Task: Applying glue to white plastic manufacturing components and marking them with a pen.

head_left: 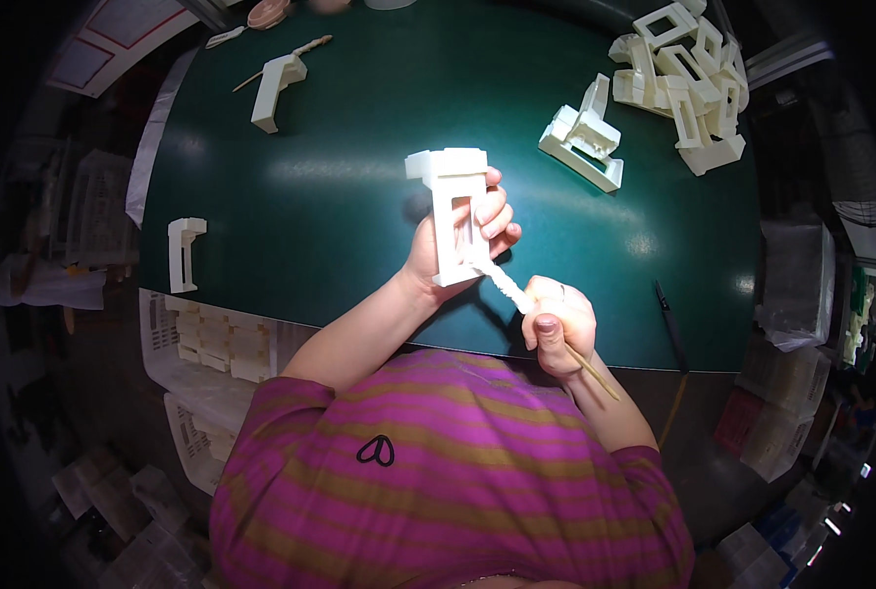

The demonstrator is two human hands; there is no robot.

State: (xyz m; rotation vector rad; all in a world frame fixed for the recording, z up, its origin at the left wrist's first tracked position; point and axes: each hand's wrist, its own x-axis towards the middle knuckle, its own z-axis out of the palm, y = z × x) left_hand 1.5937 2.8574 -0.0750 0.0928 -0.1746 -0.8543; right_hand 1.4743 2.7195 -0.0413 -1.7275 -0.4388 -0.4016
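My left hand [497, 211] is wrapped round a cream-white plastic frame [445, 231] with a long rectangular opening and a wider block at its far end. It holds the frame upright above the green table, the fingers showing along its right side. My right hand [560, 324] is closed round a thin wooden stick [595, 376] with a white, twisted wrapping [506, 287] at its far end. The wrapped tip meets the frame's near right corner; whether it presses inside the opening I cannot tell.
On the green table [359, 265] stand another white frame [185, 255] at left and a white part [276, 93] beside a wrapped stick [310, 45] at far left. A pile of white frames [688, 69] and a separate part [583, 137] lie far right. A black pen-like tool [669, 319] lies near right. Crates [163, 339] stand below left.
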